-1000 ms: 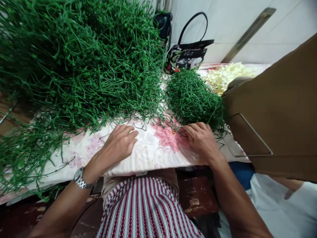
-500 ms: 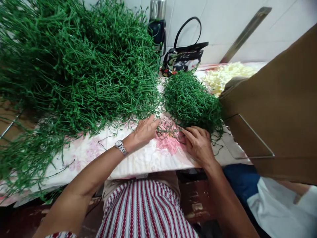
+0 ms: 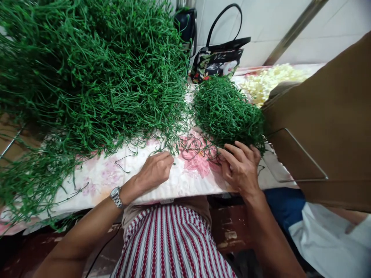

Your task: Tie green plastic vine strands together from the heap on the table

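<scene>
A large heap of thin green plastic stems [image 3: 116, 85] covers the left and back of the table. To its right sits a smaller, denser pile of green stems [image 3: 228, 110]. My left hand [image 3: 158, 168], with a watch on the wrist, is closed at the front edge of the large heap, with stem ends showing at its fingers. My right hand [image 3: 240, 164] is at the front of the smaller pile, its fingers bent and apart, the fingertips touching stems. A few loose stems [image 3: 199, 146] lie between the hands on the pink flower of the tablecloth [image 3: 185, 185].
Behind stand a flowered black handbag [image 3: 217, 61] and a dark bottle [image 3: 184, 27]. Pale yellow pieces [image 3: 271, 83] lie at the back right. A large brown cardboard box [image 3: 327, 127] with a wire loop borders the right side. Another person's blue and white clothing [image 3: 319, 227] shows at lower right.
My left hand has moved left and toward me, and its fingers have closed. My right hand has shifted slightly right, its fingers lifting and spreading. The view has tilted down a little.
</scene>
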A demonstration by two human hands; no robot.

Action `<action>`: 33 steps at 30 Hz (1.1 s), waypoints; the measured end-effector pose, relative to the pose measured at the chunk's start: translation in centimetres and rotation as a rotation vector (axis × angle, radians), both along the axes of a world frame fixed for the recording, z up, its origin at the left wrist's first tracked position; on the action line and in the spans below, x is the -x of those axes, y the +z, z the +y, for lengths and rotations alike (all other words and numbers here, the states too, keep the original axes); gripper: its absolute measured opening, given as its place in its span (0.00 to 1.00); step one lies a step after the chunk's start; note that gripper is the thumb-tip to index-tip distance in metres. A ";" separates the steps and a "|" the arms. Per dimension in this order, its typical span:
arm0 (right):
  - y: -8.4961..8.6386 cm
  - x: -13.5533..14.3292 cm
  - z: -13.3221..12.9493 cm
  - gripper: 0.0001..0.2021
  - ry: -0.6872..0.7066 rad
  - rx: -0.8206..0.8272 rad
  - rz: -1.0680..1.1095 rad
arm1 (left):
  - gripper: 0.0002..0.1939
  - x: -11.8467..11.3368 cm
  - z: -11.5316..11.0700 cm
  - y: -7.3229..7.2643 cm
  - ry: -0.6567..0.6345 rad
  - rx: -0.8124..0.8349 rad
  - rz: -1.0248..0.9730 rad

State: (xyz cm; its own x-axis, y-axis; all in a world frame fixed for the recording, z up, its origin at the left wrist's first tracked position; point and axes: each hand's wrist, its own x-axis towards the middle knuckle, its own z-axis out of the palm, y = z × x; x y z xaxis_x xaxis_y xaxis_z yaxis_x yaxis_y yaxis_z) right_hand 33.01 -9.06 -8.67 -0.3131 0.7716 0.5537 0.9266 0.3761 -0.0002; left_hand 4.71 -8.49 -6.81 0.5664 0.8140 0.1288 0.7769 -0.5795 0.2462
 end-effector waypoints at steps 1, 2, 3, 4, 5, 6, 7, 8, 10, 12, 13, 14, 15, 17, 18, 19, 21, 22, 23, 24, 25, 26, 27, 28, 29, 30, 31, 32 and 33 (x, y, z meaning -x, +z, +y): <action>0.4 0.4 0.0 0.12 0.019 0.005 0.005 | 0.12 -0.2 -0.4 0.1 -0.028 0.010 -0.020; 0.8 1.0 0.1 0.12 0.048 0.016 0.003 | 0.12 -0.5 -0.8 0.2 -0.058 0.012 -0.039; 1.2 1.7 0.4 0.13 0.083 0.036 -0.006 | 0.11 -1.1 -1.3 0.3 -0.096 0.012 -0.055; 1.5 2.5 0.9 0.13 0.119 0.064 -0.023 | 0.10 -2.0 -1.8 0.3 -0.141 0.013 -0.068; 1.8 3.4 1.6 0.13 0.157 0.100 -0.050 | 0.10 -2.9 -2.2 0.4 -0.195 0.018 -0.079; 1.9 4.3 2.4 0.14 0.190 0.141 -0.084 | 0.09 -4.0 -2.5 0.4 -0.254 0.032 -0.086; 2.0 5.0 3.3 0.15 0.218 0.185 -0.124 | 0.08 -5.1 -2.8 0.5 -0.309 0.045 -0.093; 2.0 5.6 4.3 0.15 0.244 0.227 -0.164 | 0.07 -6.1 -2.9 0.5 -0.348 0.058 -0.092; 1.8 6.3 6.0 0.17 0.295 0.302 -0.237 | 0.07 -7.8 -2.7 0.4 -0.358 0.077 -0.096; 1.6 6.2 6.9 0.20 0.336 0.333 -0.303 | 0.10 -8.6 -2.2 0.3 -0.333 0.099 -0.111; 1.6 5.9 7.1 0.19 0.344 0.333 -0.328 | 0.11 -8.6 -2.0 0.3 -0.325 0.108 -0.126; 1.6 5.5 7.1 0.18 0.339 0.322 -0.347 | 0.12 -8.4 -1.8 0.3 -0.318 0.109 -0.148; 1.6 5.1 6.9 0.15 0.322 0.305 -0.360 | 0.12 -8.0 -1.8 0.3 -0.311 0.099 -0.179; 1.8 4.1 6.4 0.12 0.263 0.269 -0.368 | 0.13 -6.6 -2.0 0.4 -0.311 0.040 -0.255; 1.8 3.7 6.2 0.13 0.234 0.257 -0.364 | 0.13 -5.6 -2.2 0.5 -0.324 0.003 -0.293; 1.9 3.3 5.9 0.13 0.210 0.246 -0.353 | 0.13 -4.6 -2.5 0.5 -0.341 -0.033 -0.327; 2.1 2.7 5.5 0.13 0.195 0.237 -0.299 | 0.13 -2.3 -3.1 0.5 -0.346 -0.071 -0.363; 2.3 2.7 5.2 0.13 0.206 0.234 -0.258 | 0.13 -1.1 -3.4 0.4 -0.305 -0.078 -0.376; 2.5 2.9 4.9 0.13 0.220 0.226 -0.208 | 0.13 0.0 -3.5 0.4 -0.238 -0.073 -0.393; 2.7 3.3 4.5 0.13 0.237 0.214 -0.154 | 0.13 1.1 -3.6 0.3 -0.164 -0.066 -0.428; 2.8 4.0 4.0 0.13 0.262 0.203 -0.103 | 0.13 2.0 -3.6 0.3 -0.078 -0.060 -0.468; 2.9 4.9 3.5 0.13 0.300 0.194 -0.062 | 0.12 2.8 -3.6 0.4 0.009 -0.059 -0.502; 2.9 6.1 2.9 0.13 0.353 0.191 -0.038 | 0.12 3.5 -3.4 0.6 0.091 -0.065 -0.528; 2.8 7.4 2.3 0.13 0.426 0.202 -0.035 | 0.11 4.1 -3.2 0.8 0.168 -0.080 -0.540; 2.5 8.7 1.8 0.13 0.510 0.224 -0.051 | 0.11 4.6 -2.9 1.1 0.234 -0.107 -0.543; 2.2 10.0 1.4 0.14 0.591 0.257 -0.079 | 0.11 5.2 -2.6 1.4 0.290 -0.144 -0.544; 1.8 10.9 1.1 0.15 0.649 0.290 -0.107 | 0.11 5.9 -2.2 1.6 0.338 -0.190 -0.545; 1.4 11.5 1.0 0.15 0.683 0.320 -0.136 | 0.11 6.6 -1.9 1.8 0.383 -0.236 -0.541; 1.0 11.7 1.0 0.15 0.688 0.341 -0.165 | 0.11 7.5 -1.7 2.0 0.429 -0.277 -0.527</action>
State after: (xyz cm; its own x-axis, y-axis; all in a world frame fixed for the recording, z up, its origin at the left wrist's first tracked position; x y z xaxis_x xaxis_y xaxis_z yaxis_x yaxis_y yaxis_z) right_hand 21.36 -8.01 -7.64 -0.8400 0.4934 0.2256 0.4835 0.8695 -0.1011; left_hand -2.82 -10.15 -4.86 0.0113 0.8485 0.5291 0.7683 -0.3460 0.5386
